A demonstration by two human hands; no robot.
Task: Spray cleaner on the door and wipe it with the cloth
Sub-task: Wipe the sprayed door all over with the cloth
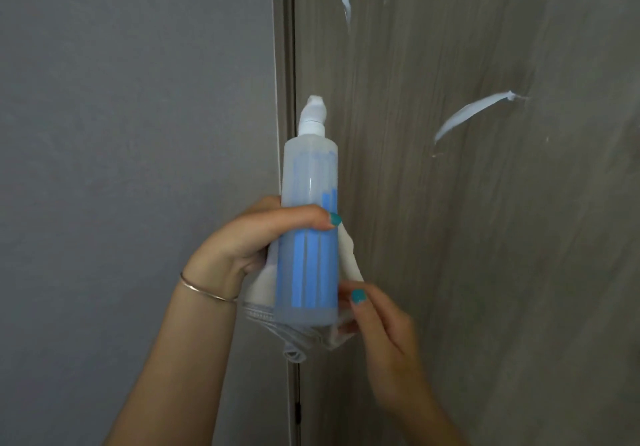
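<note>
Translucent plastic bottle [309, 237], light and stiff, is standing upright before the foam-streaked door [485, 237] | left hand [256, 237] is gripping its waist with the soft cloth [311, 334] | right hand [377, 317] is seemingly pinching the cloth's edge, blurred.

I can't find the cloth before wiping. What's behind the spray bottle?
The cloth is bunched behind the spray bottle, both gripped by the left hand. Its edges show beside and below; its middle is covered. The right hand touches its lower corner.
</note>
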